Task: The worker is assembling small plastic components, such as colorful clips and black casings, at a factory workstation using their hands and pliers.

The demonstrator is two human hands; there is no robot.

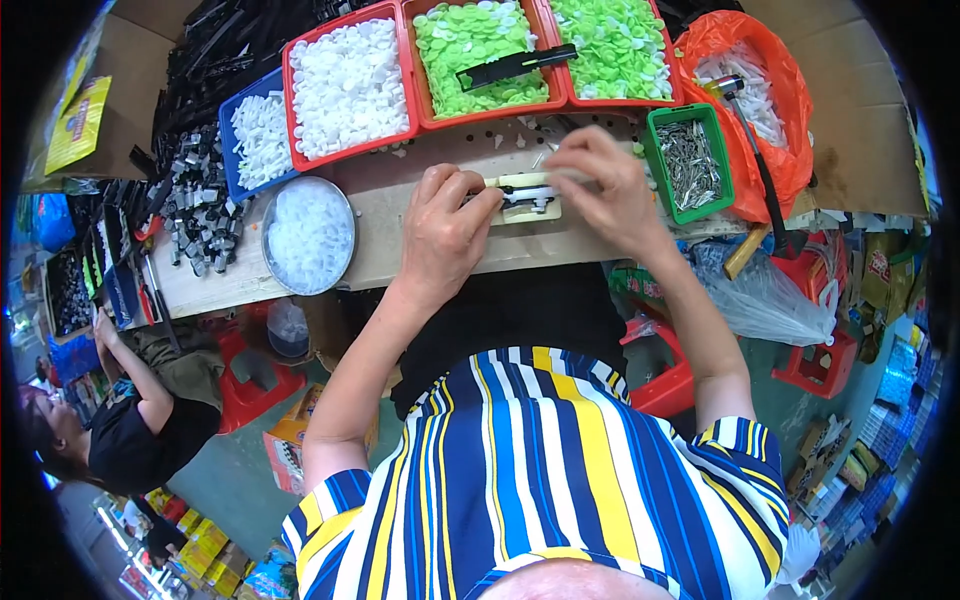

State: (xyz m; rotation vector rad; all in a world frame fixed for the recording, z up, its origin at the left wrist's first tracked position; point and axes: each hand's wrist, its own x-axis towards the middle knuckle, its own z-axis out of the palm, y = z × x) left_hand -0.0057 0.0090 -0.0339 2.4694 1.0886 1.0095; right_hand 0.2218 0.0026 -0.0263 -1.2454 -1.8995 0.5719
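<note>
A cream-coloured block [515, 212] lies on the bench in front of me, with a small black-and-white part [530, 193] set in it. My left hand [445, 225] has its fingers curled closed at the left end of that part, pressing or pinching it; the fingertips partly hide it. At the right end hovers my right hand [610, 190], thumb and fingers bent toward the block and smeared by motion. Whether it holds anything small cannot be made out.
Red trays hold white pieces [350, 85] and green pieces [475, 45]; a black strip [515, 66] lies across them. A green bin of metal pins [688, 165], a hammer [755, 150] and an orange bag [790, 110] stand right. Left are a round dish [308, 237] and black clips [205, 200]. Another person [140, 420] sits left.
</note>
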